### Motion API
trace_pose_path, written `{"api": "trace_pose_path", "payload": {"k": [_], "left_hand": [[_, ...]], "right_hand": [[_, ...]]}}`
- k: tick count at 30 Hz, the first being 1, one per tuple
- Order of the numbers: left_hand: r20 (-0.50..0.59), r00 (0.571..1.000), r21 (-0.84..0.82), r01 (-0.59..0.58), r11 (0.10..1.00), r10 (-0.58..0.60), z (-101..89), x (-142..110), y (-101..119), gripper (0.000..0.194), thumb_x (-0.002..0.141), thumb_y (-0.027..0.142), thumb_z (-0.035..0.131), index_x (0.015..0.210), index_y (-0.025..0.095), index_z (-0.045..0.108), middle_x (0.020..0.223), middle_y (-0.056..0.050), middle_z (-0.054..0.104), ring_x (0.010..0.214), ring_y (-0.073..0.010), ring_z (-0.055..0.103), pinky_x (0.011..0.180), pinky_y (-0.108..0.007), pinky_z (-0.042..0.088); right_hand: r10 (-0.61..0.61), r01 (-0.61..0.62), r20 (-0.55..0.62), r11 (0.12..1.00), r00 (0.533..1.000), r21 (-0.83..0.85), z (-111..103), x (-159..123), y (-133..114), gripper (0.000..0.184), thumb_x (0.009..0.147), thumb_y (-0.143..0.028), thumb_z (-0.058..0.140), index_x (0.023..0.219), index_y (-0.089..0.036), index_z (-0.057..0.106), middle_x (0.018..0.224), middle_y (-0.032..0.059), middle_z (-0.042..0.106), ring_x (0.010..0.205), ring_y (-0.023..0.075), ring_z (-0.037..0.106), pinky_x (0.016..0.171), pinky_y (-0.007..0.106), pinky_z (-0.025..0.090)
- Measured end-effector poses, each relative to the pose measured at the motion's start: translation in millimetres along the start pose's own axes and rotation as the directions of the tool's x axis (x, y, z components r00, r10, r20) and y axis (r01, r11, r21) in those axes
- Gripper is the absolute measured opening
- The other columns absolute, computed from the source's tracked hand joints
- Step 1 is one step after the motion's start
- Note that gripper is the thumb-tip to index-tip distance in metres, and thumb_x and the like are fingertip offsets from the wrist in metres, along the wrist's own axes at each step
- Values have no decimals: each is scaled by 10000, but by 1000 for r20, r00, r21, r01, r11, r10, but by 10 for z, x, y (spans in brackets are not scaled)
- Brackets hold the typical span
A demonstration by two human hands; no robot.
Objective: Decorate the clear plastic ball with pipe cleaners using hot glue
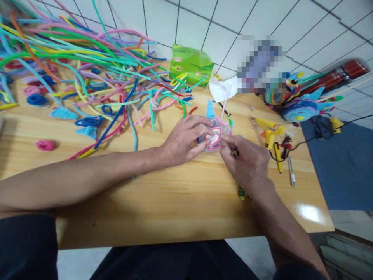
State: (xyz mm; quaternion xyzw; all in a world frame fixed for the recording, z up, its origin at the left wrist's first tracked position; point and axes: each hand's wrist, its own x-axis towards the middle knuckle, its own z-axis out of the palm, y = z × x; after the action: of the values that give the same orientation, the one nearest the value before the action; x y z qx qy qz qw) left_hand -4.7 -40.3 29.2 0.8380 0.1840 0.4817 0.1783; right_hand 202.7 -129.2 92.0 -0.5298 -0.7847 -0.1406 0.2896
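Note:
A round pink and white coil of fuzzy pipe cleaner (215,147) lies on a clear, rounded base on the table. The fingers and thumb of my left hand (185,139) close around its left side. On its right edge my right hand (247,161) is closed in a pinch; what sits between the fingertips is too small to make out. A light blue fuzzy spike (210,109) stands up behind the coil, and a pink strand (224,108) rises beside it. Part of the coil is hidden under my fingers.
Loose pipe cleaners (116,64) cover the left and back of the table. A green packet (190,64) stands by the tiled wall. To the right lie a yellow glue gun (270,130), a yellow cutter (278,158), a silver pen-like tool (291,171) and a blue coiled figure (300,111).

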Motion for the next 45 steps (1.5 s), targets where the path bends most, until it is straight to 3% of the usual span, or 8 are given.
{"api": "trace_pose_path", "payload": {"k": [10,19,33,45], "left_hand": [[48,997,4,58,998,-59,-7,-6,-2,165,1063,281,657,1217,242,699,1346,-114,776,1272,-259,708,1103,-465,531],[39,998,8,39,999,-40,-11,4,3,171,1058,265,671,1223,233,700,1350,-116,776,1283,-254,708,1107,-454,532],[45,998,11,40,999,-40,-9,-4,-2,169,1073,296,649,1224,240,699,1344,-112,772,1262,-255,708,1093,-455,530],[35,999,-6,31,999,-31,-15,1,7,164,1072,279,649,1222,235,697,1349,-118,771,1271,-254,711,1093,-451,537]], "right_hand": [[46,-46,25,999,999,-20,0,-3,-11,148,974,-184,643,884,-241,745,641,-32,706,513,113,577,572,257,440],[30,-30,-46,1000,998,6,20,-7,-41,162,953,-154,679,1039,-254,773,661,-41,742,517,136,649,565,263,466],[19,-17,41,999,999,-27,13,-16,-8,152,955,-152,642,876,-237,740,632,-33,672,542,122,594,575,254,429],[17,-16,32,1000,999,-22,29,-8,-22,170,962,-166,630,839,-238,722,622,-32,685,530,123,607,553,256,428]]}}
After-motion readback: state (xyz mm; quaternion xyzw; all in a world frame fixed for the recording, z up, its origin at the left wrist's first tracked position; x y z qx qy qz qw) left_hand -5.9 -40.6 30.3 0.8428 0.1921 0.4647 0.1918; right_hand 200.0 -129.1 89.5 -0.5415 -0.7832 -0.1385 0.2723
